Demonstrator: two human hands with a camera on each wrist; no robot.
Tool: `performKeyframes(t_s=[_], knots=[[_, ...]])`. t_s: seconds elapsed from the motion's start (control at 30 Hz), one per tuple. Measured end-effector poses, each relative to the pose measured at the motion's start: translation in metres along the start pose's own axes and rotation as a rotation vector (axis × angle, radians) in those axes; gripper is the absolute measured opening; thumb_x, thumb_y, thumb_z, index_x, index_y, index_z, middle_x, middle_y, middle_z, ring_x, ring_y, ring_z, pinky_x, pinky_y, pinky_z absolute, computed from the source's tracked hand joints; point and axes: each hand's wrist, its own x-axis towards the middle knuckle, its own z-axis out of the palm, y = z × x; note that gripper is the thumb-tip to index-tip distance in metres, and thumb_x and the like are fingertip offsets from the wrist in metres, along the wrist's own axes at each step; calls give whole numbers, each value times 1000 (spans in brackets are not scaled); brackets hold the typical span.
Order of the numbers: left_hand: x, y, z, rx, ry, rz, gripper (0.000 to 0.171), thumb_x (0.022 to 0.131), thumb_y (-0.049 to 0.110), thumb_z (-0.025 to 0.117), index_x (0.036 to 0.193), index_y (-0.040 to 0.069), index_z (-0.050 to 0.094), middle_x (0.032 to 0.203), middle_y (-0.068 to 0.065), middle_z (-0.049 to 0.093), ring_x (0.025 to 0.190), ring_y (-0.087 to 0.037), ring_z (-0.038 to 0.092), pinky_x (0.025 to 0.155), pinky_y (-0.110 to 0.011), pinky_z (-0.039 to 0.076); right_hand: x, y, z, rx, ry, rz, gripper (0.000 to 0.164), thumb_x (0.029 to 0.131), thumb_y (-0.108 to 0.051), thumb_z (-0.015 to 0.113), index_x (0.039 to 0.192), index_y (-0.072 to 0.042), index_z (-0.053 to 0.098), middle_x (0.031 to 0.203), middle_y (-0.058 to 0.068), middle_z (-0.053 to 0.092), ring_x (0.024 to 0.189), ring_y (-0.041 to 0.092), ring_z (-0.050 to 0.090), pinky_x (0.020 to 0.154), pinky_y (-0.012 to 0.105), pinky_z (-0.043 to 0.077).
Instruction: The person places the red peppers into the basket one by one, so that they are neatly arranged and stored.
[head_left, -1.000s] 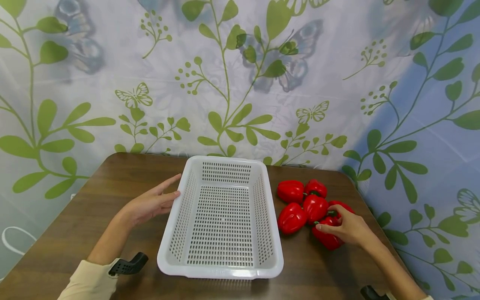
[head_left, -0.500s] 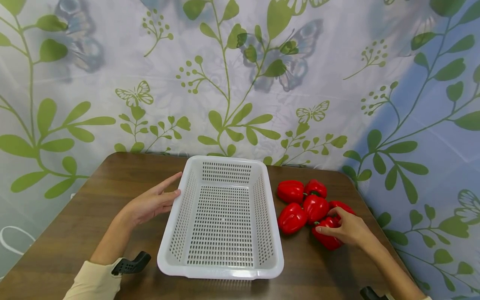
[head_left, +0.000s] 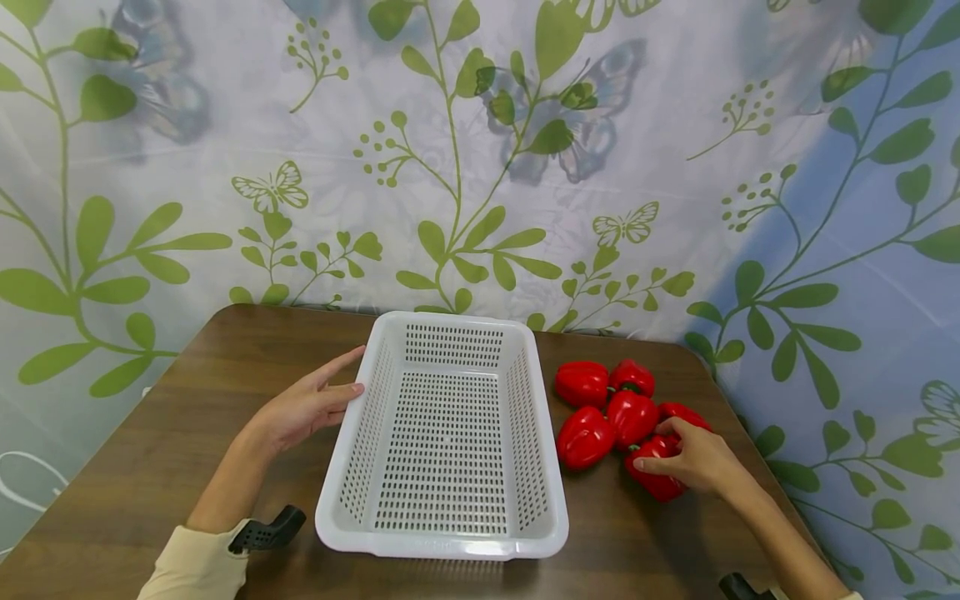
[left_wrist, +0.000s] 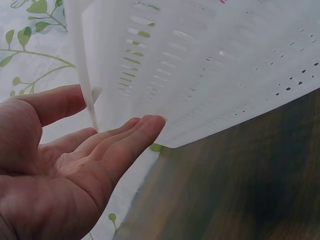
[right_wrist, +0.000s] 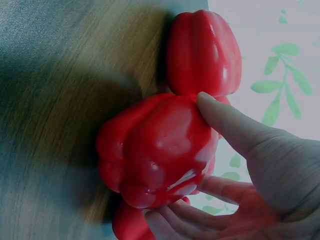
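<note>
A white perforated plastic basket (head_left: 442,450) stands on the brown table. At its left side my left hand (head_left: 303,408) has its thumb at the rim and its straight fingers along the outer wall; the left wrist view shows these fingers (left_wrist: 132,140) reaching under the rim. On the right my right hand (head_left: 701,458) holds a glossy red bell pepper (head_left: 651,479), the nearest of a cluster. In the right wrist view the thumb touches one side of this pepper (right_wrist: 160,150), with the fingers around the opposite side, their tips partly hidden.
Several other red bell peppers (head_left: 585,437) lie close together between the basket and my right hand. The table (head_left: 247,358) ends at a hanging cloth (head_left: 480,208) printed with leaves and butterflies. A white cord (head_left: 30,479) shows at the left.
My right thumb has shifted slightly lower on the nearest pepper. My left forearm has edged a little to the right. The basket and the other peppers stay in place.
</note>
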Motion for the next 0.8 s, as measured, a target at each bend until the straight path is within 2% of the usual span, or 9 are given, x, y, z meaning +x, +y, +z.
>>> performKeyframes(t_s=[0.3, 0.53, 0.8], knots=[[-2, -5, 3, 3, 38, 21, 74, 105, 17, 56, 164, 18, 12, 138, -21, 62, 116, -28, 70, 92, -37, 60, 1, 1, -4, -14, -28, 24, 68, 78, -50, 83, 118, 0, 61, 99, 12, 66, 89, 29, 62, 69, 42, 55], [-2, -7, 3, 2, 42, 28, 73, 105, 17, 56, 164, 17, 13, 138, -24, 61, 116, -29, 70, 91, -37, 60, -2, -1, -7, -15, -41, 36, 65, 77, -49, 84, 115, -2, 62, 93, 8, 65, 84, 25, 60, 65, 37, 52], [-1, -8, 3, 7, 55, 25, 72, 105, 16, 56, 164, 19, 15, 140, -28, 58, 115, -31, 70, 90, -40, 61, -7, -5, -23, 2, -66, 44, 63, 81, -49, 80, 120, -3, 62, 93, 9, 70, 82, 21, 64, 61, 34, 52]])
